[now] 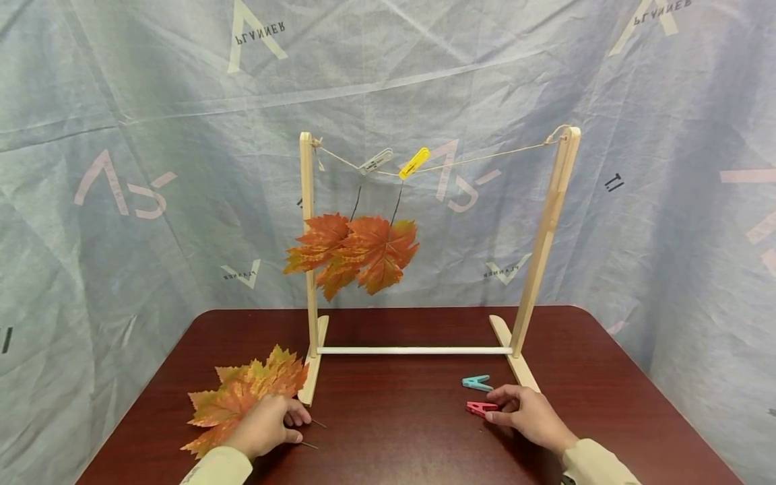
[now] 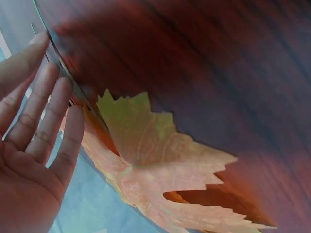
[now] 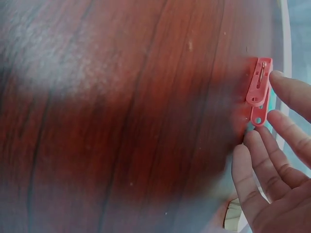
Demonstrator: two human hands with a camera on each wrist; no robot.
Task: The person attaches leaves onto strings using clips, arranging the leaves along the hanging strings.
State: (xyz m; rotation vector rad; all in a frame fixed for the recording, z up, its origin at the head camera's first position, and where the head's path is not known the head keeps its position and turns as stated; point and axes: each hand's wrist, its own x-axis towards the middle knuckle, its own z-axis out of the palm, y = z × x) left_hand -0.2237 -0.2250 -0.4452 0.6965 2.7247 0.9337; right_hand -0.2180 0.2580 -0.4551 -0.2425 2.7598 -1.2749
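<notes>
My left hand (image 1: 269, 426) lies over autumn leaves (image 1: 227, 397) on the table, thumb and fingers apart beside their thin stems (image 1: 310, 444). In the left wrist view the fingers are nearly straight, close along a stem (image 2: 65, 65). My right hand (image 1: 533, 416) is at a red clothespin (image 1: 480, 408), fingertips right at its handle end. The right wrist view shows the red clothespin (image 3: 260, 87) near the thumb and relaxed fingers. Just behind it lies a light-blue clothespin (image 1: 477, 382). Two orange leaves (image 1: 382, 252) hang by their stems below a grey clothespin (image 1: 376, 162) and a yellow clothespin (image 1: 415, 163).
A wooden frame (image 1: 548, 229) stands on the dark red table (image 1: 400, 417), with a string (image 1: 485, 157) tied between its posts. A white bar (image 1: 412, 350) joins its feet low down. Printed grey cloth (image 1: 182, 87) hangs behind and at both sides.
</notes>
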